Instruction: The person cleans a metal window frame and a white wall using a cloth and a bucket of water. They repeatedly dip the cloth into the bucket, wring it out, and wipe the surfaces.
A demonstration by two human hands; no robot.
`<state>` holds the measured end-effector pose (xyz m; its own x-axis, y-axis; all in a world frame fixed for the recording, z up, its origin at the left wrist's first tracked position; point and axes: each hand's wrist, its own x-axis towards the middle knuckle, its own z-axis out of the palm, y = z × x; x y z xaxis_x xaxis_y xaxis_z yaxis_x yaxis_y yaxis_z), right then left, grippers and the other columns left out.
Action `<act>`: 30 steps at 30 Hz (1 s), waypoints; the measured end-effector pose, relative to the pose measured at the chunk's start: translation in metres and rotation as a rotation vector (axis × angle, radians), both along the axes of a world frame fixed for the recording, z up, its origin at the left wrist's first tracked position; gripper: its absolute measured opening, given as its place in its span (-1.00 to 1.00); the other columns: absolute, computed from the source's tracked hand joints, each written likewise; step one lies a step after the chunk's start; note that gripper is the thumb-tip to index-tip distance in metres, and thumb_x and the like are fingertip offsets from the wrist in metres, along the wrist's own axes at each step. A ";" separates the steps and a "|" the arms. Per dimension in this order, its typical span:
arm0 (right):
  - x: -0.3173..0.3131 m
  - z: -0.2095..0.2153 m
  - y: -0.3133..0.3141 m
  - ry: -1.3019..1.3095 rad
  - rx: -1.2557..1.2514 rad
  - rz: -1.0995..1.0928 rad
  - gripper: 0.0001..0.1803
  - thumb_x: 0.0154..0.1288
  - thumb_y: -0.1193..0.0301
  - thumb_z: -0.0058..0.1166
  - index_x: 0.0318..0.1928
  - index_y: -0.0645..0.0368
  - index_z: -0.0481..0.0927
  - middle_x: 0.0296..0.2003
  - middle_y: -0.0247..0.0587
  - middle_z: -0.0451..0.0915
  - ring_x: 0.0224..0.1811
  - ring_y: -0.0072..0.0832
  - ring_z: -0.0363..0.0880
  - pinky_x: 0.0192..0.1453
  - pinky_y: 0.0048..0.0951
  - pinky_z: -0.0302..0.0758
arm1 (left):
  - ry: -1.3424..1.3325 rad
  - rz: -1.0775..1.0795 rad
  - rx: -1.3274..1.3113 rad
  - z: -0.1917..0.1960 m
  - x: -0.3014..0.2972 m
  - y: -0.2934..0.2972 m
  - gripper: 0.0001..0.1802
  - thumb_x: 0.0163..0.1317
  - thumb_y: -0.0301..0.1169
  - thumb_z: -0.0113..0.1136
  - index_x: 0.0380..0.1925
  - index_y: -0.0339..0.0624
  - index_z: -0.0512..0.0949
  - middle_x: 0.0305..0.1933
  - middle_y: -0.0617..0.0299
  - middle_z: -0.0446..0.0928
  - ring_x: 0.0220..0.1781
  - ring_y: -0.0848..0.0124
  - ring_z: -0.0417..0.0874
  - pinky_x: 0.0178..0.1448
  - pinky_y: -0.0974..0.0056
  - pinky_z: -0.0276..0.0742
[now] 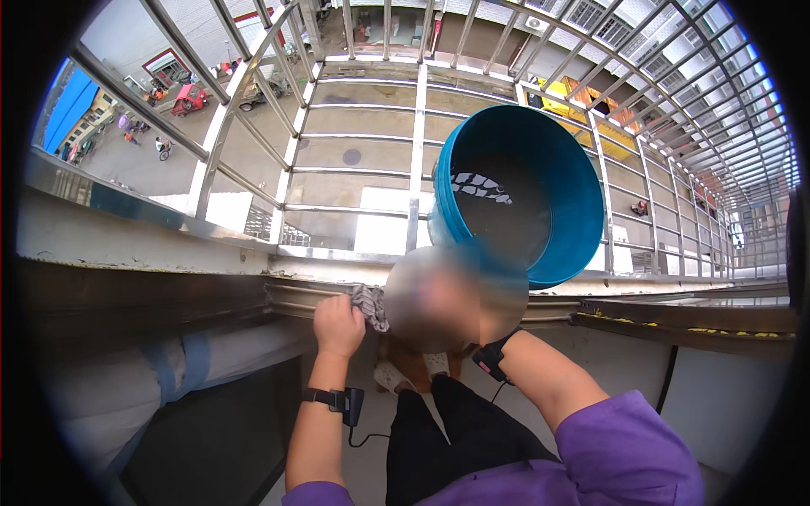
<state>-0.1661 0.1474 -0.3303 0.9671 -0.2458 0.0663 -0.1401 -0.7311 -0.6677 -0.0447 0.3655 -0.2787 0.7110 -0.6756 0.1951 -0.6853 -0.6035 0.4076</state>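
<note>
My left hand (339, 326) is closed on a striped grey cloth (370, 307), which lies against the metal window track (295, 298). The cloth's other end runs into a round blurred patch. My right hand (458, 305) is inside that patch near the bucket's lower edge, so its fingers and anything in them are hidden. A blue bucket (582, 202) stands beyond my hands on the barred ledge outside the window. Murky grey water (506, 215) is in it, with bright bar reflections on the surface. Each wrist wears a black strap with a small device.
Steel bars (419, 143) cage the ledge, with open gaps down to a street. A rolled grey cover (228, 367) with a blue band lies at the left. Yellow-marked sill edging (683, 325) runs along the right. My feet (392, 377) are below the window track.
</note>
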 end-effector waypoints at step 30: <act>0.004 0.033 0.007 -0.166 0.009 -0.015 -0.80 0.05 0.39 0.06 -0.28 0.14 0.61 -0.28 -0.09 0.60 -0.25 -0.15 0.54 -0.16 -0.24 0.49 | -0.179 0.204 0.118 0.017 0.058 0.050 -0.78 0.05 -0.48 0.14 -0.24 -0.11 0.55 -0.23 0.14 0.44 -0.06 0.14 0.45 -0.02 0.07 0.41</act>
